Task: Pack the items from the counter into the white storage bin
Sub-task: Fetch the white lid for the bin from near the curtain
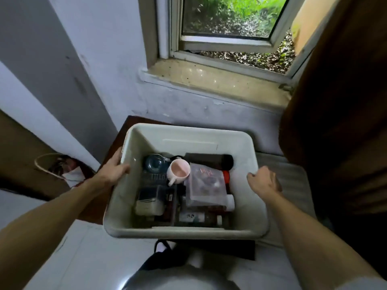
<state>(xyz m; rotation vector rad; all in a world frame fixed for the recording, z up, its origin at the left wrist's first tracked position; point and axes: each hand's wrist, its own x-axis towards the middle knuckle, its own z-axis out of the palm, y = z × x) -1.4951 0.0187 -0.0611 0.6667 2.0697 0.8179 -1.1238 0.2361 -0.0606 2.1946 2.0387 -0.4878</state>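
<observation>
The white storage bin [245, 206] sits low in front of me, below a window. Inside lie a pink cup [179, 171] on its side, a clear plastic box [206, 183], a dark cylinder [209, 160], a bluish glass item [155, 163], a white bottle [230, 203] and several dark small things. My left hand [114, 171] grips the bin's left rim, fingers curled over the edge. My right hand [263, 181] is at the right rim with fingers curled; its grasp on the rim is hidden.
A window with a stone sill [209, 77] is ahead. A brown curtain [335, 122] hangs at the right. A dark wooden surface [117, 147] lies under the bin's left side, a striped mat [291, 176] to its right. A bag [60, 166] lies on the floor at left.
</observation>
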